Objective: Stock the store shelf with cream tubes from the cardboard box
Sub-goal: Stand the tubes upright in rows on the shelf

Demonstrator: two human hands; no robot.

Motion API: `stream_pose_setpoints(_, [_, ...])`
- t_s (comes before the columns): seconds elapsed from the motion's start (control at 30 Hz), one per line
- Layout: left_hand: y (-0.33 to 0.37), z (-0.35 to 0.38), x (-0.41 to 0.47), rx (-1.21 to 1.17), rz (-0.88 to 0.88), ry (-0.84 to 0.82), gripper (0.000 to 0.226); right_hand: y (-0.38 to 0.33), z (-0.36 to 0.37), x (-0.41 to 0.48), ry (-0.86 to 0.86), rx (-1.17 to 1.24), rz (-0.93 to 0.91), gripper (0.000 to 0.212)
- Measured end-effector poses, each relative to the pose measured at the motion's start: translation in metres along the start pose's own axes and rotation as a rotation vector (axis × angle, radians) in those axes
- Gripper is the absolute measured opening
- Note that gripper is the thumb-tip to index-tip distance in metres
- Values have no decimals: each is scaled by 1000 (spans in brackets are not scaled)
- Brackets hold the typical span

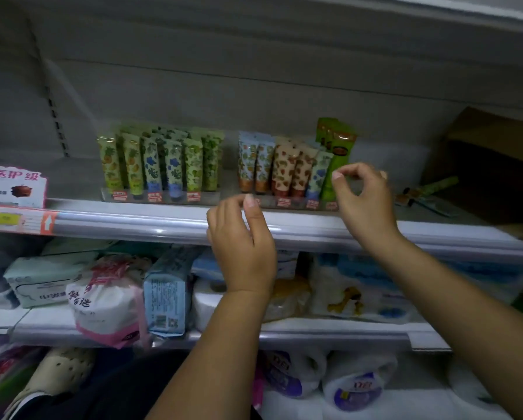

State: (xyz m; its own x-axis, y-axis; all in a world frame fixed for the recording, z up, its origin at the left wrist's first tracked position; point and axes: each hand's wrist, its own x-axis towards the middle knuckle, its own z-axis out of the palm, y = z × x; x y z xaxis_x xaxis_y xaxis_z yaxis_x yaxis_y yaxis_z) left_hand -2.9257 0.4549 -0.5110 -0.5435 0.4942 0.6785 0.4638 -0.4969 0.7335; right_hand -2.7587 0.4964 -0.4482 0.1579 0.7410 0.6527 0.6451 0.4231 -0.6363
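Left hand (242, 244) and right hand (368, 201) hover with fingers loosely curled, holding nothing, before the cream tubes (284, 169) standing on the shelf (163, 221) left of the cardboard box (493, 165) (likely light, squashy, tippy: pinch each mid-body).

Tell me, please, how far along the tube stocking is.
Done: left tray looks full, right tray nearly. In hand: left hand and right hand hover at the right tray, the right by a green tube. Left: loose tubes by the cardboard box.
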Motion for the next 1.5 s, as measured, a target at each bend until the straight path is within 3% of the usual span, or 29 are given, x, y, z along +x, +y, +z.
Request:
stream_pose_setpoints(0.1, [10,14,-10,12,42,-82,39,38,-25,13,15,-141,49,6])
stream_pose_setpoints(0.2, [21,31,-23,10,94,-171,36,70,-53,26,-14,-219,212,8])
stream_pose_setpoints(0.37, [38,64,-43,-15,98,-315,32,115,-95,50,-81,-376,460,27])
stream_pose_setpoints(0.57, [46,93,-53,61,136,-540,48,143,-108,81,-342,-577,434,51])
stream_pose_setpoints(0.7, [49,112,-58,142,209,-613,50,154,-101,104,-408,-687,495,62])
stream_pose_setpoints(1.0, [50,127,-61,314,250,-547,42,172,-87,112,-483,-549,599,63])
stream_pose_setpoints(1.27, [52,130,-62,278,215,-499,41,167,-78,114,-461,-527,493,60])
stream_pose_setpoints(1.5, [50,123,-60,185,186,-490,44,155,-62,109,-530,-598,489,75])
